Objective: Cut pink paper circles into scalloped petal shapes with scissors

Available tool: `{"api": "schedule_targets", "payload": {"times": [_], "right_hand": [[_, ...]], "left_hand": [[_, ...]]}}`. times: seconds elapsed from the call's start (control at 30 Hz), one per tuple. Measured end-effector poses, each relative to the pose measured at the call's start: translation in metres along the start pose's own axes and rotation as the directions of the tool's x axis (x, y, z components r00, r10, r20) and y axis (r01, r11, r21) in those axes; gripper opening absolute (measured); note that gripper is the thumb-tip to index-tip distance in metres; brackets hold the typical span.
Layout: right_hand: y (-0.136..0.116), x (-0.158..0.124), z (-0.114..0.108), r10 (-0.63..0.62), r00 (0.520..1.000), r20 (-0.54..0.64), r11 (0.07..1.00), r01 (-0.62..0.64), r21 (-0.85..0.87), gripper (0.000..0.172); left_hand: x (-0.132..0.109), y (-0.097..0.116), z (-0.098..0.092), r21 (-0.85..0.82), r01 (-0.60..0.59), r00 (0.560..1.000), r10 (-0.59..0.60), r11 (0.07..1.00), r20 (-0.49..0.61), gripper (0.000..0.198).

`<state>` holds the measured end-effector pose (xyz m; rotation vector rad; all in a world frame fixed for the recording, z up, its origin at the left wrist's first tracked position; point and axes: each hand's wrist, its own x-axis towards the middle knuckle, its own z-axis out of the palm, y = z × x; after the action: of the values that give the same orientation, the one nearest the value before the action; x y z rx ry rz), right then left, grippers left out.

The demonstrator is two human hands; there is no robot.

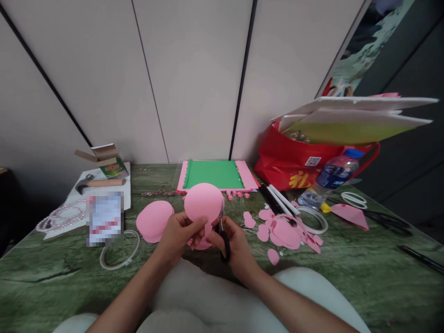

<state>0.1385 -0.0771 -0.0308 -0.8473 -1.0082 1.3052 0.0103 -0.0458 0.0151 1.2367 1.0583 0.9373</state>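
Observation:
My left hand (181,235) is closed on a round piece of pink paper (204,201), thumb on its face, holding it up over the table's near side. In my right hand (236,247) is a pair of scissors (225,243) with black handles. Their blades point up and meet the paper's right edge. Part of the pink paper hangs below the fingers, partly hidden by them. Left of my left hand lies a stack of round pink papers (154,222). To the right of my right hand are scattered pink paper scraps (286,231).
Behind my hands lies a green sheet (214,175) on pink sheets. At left are a hammer (100,183), a small box (113,167), bead strings (64,217) and a tape roll (120,249). At right stand a red bag (280,157) and a water bottle (329,178), near pens (282,200).

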Motion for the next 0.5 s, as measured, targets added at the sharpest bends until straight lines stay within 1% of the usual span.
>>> {"api": "schedule_targets", "payload": {"times": [0.17,0.33,0.43,0.5], "right_hand": [[-0.0018,-0.0001,0.0012,0.031,0.999,-0.035,0.998,-0.033,-0.055,0.033],[-0.0028,-0.0005,0.0022,0.045,0.998,-0.038,0.997,-0.047,-0.065,0.034],[-0.0052,-0.0018,0.0056,0.043,0.999,-0.019,0.998,-0.043,-0.047,0.033],[-0.0080,-0.0027,0.0091,0.042,0.999,0.016,0.998,-0.042,-0.039,0.033]], "left_hand": [[0.0004,-0.0013,-0.0014,-0.011,-0.005,1.000,0.005,1.000,-0.016,0.031],[-0.0005,0.0007,-0.0005,-0.112,-0.027,0.999,0.024,0.993,-0.025,0.028],[-0.0013,0.0009,-0.0006,-0.136,-0.014,1.000,0.016,0.991,0.013,0.027],[-0.0014,-0.0004,-0.0012,-0.099,0.000,1.000,0.002,0.995,0.023,0.029]]}}
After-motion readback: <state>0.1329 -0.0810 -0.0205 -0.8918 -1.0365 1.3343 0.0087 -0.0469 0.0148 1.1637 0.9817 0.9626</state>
